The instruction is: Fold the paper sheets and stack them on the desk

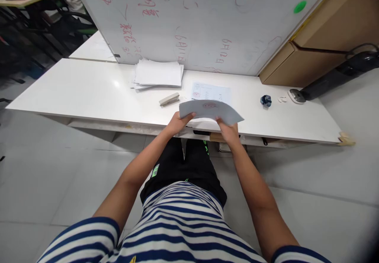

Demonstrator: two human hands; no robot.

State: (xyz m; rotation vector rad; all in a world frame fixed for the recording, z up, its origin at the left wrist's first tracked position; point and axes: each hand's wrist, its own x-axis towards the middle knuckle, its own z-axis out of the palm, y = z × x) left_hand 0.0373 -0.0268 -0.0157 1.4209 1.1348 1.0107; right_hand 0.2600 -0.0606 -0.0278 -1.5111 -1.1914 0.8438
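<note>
- The left hand (177, 123) gripped the near left edge of a sheet of paper (211, 111); its thumb lay on top and its fingers (189, 115) were curled shut on the edge.
- The right hand (229, 130) held the same sheet at its near right edge, the fingers pinching it from below and above.
- The sheet of paper was lifted just above the front edge of the table (89, 93), bowed upward in the middle, with a red stamp mark on its upper face.
- A second printed sheet (211, 92) lay flat on the table just beyond the held one, also bearing a red mark at its near left corner.
- A stapler (169, 99) lay on the table to the left of that sheet, near the left hand but apart from it.
- A stack of papers (158, 74) sat behind the stapler, against the foot of a whiteboard (207, 22) covered in red writing.
- A small dark blue object (265, 100) rested on the table to the right, well apart from both hands.
- A green magnet (299, 6) was stuck near the whiteboard's upper right.
</note>
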